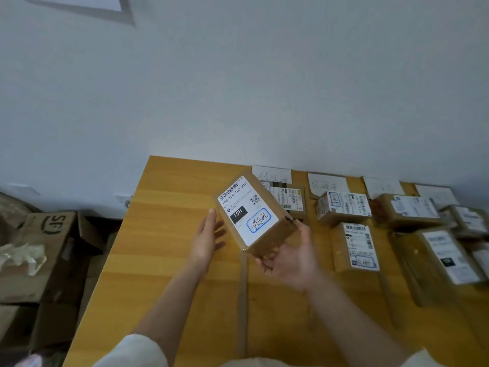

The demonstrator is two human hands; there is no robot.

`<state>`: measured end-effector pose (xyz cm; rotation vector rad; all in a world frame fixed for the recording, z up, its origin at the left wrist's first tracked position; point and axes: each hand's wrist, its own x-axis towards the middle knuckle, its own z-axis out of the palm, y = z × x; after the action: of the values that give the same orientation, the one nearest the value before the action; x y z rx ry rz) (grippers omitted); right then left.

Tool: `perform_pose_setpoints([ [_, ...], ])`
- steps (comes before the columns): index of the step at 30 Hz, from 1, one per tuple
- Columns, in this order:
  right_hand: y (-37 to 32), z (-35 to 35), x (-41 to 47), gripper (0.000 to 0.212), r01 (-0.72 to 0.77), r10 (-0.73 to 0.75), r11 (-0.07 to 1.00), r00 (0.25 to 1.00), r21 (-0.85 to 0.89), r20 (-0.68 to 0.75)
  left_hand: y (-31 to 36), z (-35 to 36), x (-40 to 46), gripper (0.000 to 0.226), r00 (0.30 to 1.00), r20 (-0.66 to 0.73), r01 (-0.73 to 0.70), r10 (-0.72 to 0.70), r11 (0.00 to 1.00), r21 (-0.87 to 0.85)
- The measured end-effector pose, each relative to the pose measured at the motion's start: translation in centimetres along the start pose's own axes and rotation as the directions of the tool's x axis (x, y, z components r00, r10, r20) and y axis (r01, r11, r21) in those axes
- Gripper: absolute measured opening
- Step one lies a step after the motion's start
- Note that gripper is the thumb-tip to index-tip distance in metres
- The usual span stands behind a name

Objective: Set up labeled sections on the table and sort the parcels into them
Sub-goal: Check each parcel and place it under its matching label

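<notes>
Right hand [289, 256] cups parcel [254, 215]; left hand [207, 234] fingers [211, 217] straight, touching it.

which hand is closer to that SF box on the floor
Left. The left hand is at the held parcel's left side, toward the SF box; the right hand grips its far side.

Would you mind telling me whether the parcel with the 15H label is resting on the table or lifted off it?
Lifted. The parcel sits tilted above the table, the right hand gripping its lower corner.
</notes>
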<state>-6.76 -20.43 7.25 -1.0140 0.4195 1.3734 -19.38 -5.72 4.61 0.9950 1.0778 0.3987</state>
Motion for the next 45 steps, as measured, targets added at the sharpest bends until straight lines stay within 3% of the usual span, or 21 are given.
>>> perform_pose_setpoints([
  [4,-0.6,-2.2,-1.4,0.076,0.007,-0.007,0.998,1.000,0.063,-0.007,0.0,1.3,-0.4,0.062,0.996,0.092,0.006,-0.007,1.000,0.014],
  [7,-0.5,-3.5,-2.4,0.076,0.008,-0.008,0.994,1.000,0.105,0.000,-0.1,2.6,-1.1,0.069,0.962,0.243,0.102,-0.123,0.990,0.099],
  [10,0.2,-4.9,-2.7,0.077,-0.026,0.029,0.995,0.999,0.095,-0.034,-1.0,4.5,-2.3,0.060,0.915,0.348,0.154,-0.202,0.975,0.162],
  [14,0.7,-6.5,-3.2,0.067,-0.082,0.066,0.992,0.986,-0.095,-0.155,-3.0,5.4,-3.1,0.047,0.914,0.312,0.227,-0.260,0.964,0.140],
  [16,0.6,-7.2,-3.1,0.057,-0.057,-0.011,0.967,0.964,-0.248,-0.267,-3.8,5.4,-3.3,0.047,0.915,0.288,0.244,-0.282,0.956,0.161],
  [18,0.3,-7.5,-3.1,0.066,-0.049,-0.096,0.914,0.938,-0.403,-0.333,-4.5,5.4,-3.5,0.052,0.915,0.265,0.245,-0.305,0.940,0.237],
  [20,0.1,-7.8,-3.0,0.073,-0.080,-0.120,0.847,0.934,-0.526,-0.336,-5.3,5.7,-3.3,0.055,0.912,0.252,0.243,-0.323,0.921,0.304],
  [22,-0.1,-8.1,-2.9,0.057,-0.097,-0.117,0.775,0.949,-0.624,-0.292,-5.8,6.0,-3.2,0.065,0.915,0.225,0.255,-0.336,0.911,0.324],
  [25,-0.2,-8.6,-2.5,0.056,-0.119,-0.084,0.758,0.957,-0.641,-0.277,-6.1,6.5,-2.8,0.083,0.926,0.170,0.266,-0.338,0.902,0.341],
  [31,-0.6,-8.5,-1.4,0.052,-0.116,-0.073,0.791,0.957,-0.601,-0.280,-6.2,7.2,-2.1,0.064,0.960,0.057,0.241,-0.274,0.913,0.330],
  [36,-1.2,-8.2,-0.1,0.062,-0.080,-0.127,0.801,0.946,-0.593,-0.299,-6.5,6.9,-1.2,0.067,0.976,0.019,0.198,-0.219,0.914,0.353],
  [45,-0.9,-8.5,1.3,0.033,-0.085,-0.132,0.782,0.946,-0.618,-0.297,-6.2,7.6,-1.7,0.052,0.970,0.066,0.190,-0.235,0.897,0.398],
])
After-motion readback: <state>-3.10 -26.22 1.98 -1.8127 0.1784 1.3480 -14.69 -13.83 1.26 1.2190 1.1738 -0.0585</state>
